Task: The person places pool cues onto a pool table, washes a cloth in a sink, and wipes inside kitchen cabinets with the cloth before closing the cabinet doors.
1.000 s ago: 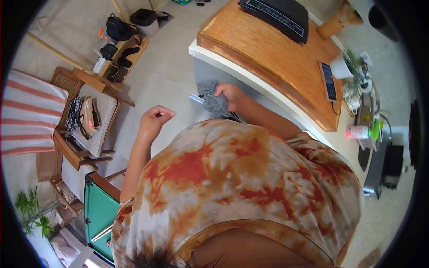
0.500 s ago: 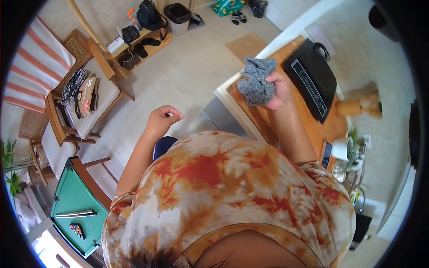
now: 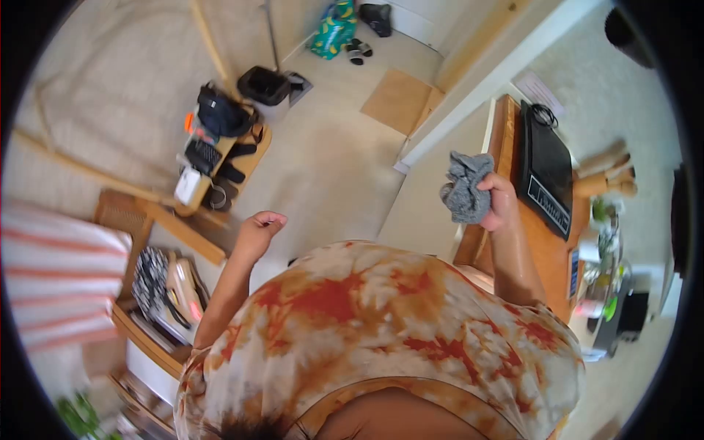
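Note:
A crumpled grey cloth (image 3: pixel 467 188) is gripped in my right hand (image 3: pixel 501 201), with the thumb pressed on it. It is held up near the front edge of the wooden counter (image 3: pixel 517 251), to the left of a black appliance (image 3: pixel 546 172) on that counter. On the left, my left hand (image 3: pixel 258 233) is raised over the floor with its fingers curled in and the thumb against them. Whether anything small sits between those fingers is too unclear to tell.
A chair (image 3: pixel 165 352) with a bag and packets is at the lower left. Beyond it are a low shelf (image 3: pixel 249 158) with shoes and a backpack, and a bin (image 3: pixel 265 86). A mat (image 3: pixel 398 101) lies on the floor by a door.
The cloth in my right hand rose from beside the counter, then shifted right and a little down in view. The view has turned, and the pool table has left it. My left hand stays curled.

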### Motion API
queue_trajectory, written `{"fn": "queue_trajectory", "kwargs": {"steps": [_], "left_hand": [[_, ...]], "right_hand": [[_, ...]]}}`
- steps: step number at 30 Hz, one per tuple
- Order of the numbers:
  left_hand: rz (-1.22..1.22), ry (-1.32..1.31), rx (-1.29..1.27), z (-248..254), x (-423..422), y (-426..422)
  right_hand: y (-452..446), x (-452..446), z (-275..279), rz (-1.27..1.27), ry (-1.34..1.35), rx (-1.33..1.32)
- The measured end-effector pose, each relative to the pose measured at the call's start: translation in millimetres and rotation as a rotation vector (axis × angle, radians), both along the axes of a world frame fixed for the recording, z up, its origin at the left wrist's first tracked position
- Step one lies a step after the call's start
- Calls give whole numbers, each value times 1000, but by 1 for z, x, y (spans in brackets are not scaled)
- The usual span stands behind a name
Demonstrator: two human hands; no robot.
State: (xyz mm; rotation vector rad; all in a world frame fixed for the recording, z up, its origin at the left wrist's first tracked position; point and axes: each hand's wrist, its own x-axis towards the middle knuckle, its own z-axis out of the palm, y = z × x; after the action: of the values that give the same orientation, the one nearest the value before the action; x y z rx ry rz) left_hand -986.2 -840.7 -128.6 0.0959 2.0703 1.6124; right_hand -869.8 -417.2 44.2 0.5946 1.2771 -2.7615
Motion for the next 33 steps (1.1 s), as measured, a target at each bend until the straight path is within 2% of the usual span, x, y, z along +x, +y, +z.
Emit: {"fn": "queue_trajectory", "kwargs": {"steps": [6,8,10,12,16,19,25,27,31,33], "left_hand": [[-312,7,-1,5,-140,82],[-385,25,52,12,-177,127],[-441,41,91,16,-225,165],[-463,50,115,10,-272,200],[-413,-34,64,3,-362,236],[-317,-131,106,4,-423,257],[-94,-175,255,-4,-551,289],[-75,-182,222,0,-604,307],[-165,-151,125,-6,-738,361],[-227,-144,76,-1,-797,402]], "right_hand": [[9,21,4,-386,-22,40],[18,9,3,-478,-79,146],[34,-24,8,-523,-69,127],[68,-60,5,-473,-159,252],[134,-159,11,-433,-235,288],[194,-254,3,-314,-161,195],[239,-490,-32,-54,-83,309],[245,-554,-45,55,-54,273],[279,-629,-73,-70,-128,142],[306,-637,-84,-315,-296,-52]]}}
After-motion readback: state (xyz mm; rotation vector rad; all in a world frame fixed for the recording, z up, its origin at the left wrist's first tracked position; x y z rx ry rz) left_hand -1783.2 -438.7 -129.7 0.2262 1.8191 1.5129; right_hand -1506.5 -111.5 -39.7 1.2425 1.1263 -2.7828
